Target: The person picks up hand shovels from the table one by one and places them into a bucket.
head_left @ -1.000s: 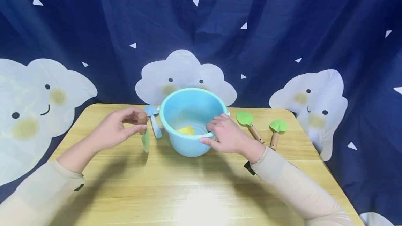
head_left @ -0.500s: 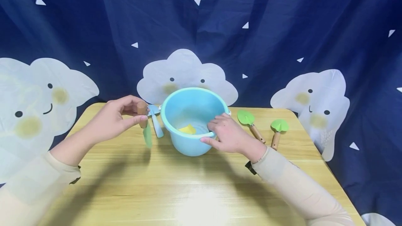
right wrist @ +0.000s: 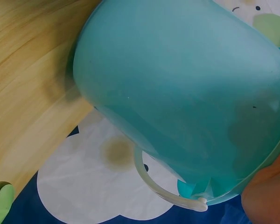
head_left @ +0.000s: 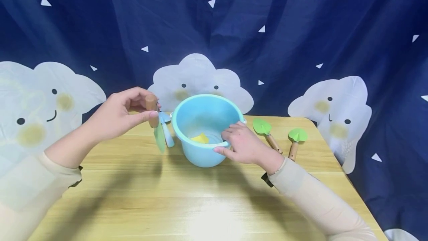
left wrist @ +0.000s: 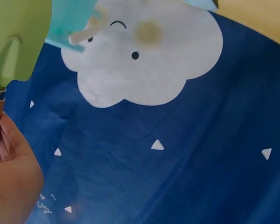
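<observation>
My left hand (head_left: 122,116) pinches the wooden handle of a small garden trowel (head_left: 159,140) between thumb and fingers. It hangs above the table, green blade pointing down, just left of the light-blue bucket (head_left: 204,157). In the left wrist view the broad trowel blade (left wrist: 19,42) fills the upper left corner. My right hand (head_left: 245,145) grips the bucket's near right rim, thumb outside and fingers over the inside. A yellow piece (head_left: 200,138) lies on the bucket's floor; its kind is unclear. The right wrist view shows the bucket wall (right wrist: 177,88) and its white handle (right wrist: 161,189).
A light-blue toy shovel (head_left: 168,135) lies left of the bucket, partly behind the held trowel. To the right lie a leaf-shaped green trowel (head_left: 262,126) and another green-headed tool (head_left: 297,135), both with wooden handles. A dark-blue cloud-patterned curtain (head_left: 234,40) hangs behind the table (head_left: 150,203).
My left hand has risen with the trowel, lifting the blade higher and slightly closer to the bucket. The right hand keeps its grip on the rim, and the bucket stays in place.
</observation>
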`<state>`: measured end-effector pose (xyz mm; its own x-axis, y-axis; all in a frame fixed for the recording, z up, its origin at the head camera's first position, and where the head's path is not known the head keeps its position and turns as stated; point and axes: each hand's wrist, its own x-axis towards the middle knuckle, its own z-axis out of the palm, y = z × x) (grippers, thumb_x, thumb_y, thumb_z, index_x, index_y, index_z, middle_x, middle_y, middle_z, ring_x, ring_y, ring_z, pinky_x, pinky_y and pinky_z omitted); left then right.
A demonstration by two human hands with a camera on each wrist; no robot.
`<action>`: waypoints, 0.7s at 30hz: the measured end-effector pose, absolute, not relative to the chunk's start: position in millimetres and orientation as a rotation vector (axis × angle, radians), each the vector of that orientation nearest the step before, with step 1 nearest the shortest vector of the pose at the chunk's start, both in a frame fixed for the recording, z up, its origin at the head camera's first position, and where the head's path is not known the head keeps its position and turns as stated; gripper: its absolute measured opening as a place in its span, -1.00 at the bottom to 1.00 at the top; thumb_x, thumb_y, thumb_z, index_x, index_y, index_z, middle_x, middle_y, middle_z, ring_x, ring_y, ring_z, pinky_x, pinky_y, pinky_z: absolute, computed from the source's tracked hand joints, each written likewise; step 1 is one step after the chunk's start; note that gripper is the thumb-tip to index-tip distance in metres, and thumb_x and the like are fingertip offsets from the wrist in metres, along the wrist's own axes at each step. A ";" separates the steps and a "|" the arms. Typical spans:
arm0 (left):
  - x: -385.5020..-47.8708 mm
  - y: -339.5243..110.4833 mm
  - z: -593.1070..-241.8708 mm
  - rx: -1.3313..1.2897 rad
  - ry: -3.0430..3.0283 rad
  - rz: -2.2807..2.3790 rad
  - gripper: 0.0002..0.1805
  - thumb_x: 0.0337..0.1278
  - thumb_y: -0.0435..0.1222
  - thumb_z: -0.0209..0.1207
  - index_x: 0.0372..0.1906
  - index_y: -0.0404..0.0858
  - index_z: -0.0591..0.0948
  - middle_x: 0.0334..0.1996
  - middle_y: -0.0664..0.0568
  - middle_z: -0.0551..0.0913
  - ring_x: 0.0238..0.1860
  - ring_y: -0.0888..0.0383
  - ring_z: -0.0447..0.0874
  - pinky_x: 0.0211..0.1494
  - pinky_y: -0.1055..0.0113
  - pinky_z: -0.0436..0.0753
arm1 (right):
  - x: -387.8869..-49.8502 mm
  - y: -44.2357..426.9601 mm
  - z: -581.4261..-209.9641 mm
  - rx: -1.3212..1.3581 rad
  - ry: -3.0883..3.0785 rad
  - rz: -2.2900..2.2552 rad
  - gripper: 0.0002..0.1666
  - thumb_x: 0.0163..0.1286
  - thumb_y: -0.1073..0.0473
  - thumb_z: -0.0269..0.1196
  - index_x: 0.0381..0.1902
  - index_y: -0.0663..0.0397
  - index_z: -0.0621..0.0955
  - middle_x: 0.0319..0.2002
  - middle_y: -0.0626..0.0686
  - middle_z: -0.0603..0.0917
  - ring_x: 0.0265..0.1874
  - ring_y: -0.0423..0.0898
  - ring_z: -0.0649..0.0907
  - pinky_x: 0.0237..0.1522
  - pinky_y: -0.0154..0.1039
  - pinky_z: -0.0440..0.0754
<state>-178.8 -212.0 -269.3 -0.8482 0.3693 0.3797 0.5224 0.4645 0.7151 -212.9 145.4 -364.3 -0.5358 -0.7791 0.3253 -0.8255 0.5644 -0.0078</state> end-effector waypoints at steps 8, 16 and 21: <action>-180.8 -205.8 -248.4 -0.830 -2.463 -1.355 -0.73 0.14 -0.42 0.38 -0.07 -0.24 0.60 -0.20 -0.03 0.73 -0.15 0.18 0.75 -0.08 0.45 0.65 | -213.1 146.3 -365.8 1.318 -2.515 0.236 -0.18 0.46 -0.54 -0.35 -0.55 -0.04 0.42 -0.59 -0.15 0.32 -0.50 -0.14 0.30 -0.21 -0.18 0.28; -175.6 -200.0 -222.2 -0.855 -2.386 -1.424 -0.78 0.17 -0.47 0.34 -0.12 -0.33 0.57 -0.19 -0.07 0.72 -0.09 0.14 0.75 -0.09 0.40 0.67 | -212.7 146.3 -364.3 1.323 -2.516 0.230 -0.17 0.47 -0.53 -0.32 -0.55 -0.01 0.46 -0.58 -0.16 0.33 -0.50 -0.14 0.31 -0.21 -0.18 0.28; -175.9 -193.4 -210.1 -0.849 -2.404 -1.378 -0.75 0.18 -0.42 0.35 -0.07 -0.30 0.59 -0.17 -0.04 0.73 -0.10 0.16 0.75 -0.05 0.43 0.64 | -212.2 145.8 -363.3 1.325 -2.525 0.243 -0.11 0.46 -0.54 -0.34 -0.54 0.04 0.49 -0.58 -0.16 0.32 -0.50 -0.13 0.31 -0.20 -0.17 0.28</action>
<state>-175.9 -193.4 -210.1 -0.8015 0.3642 0.4742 0.5933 0.3854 0.7067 -212.2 145.8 -363.3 -0.5408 -0.7775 0.3209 -0.8245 0.5656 -0.0192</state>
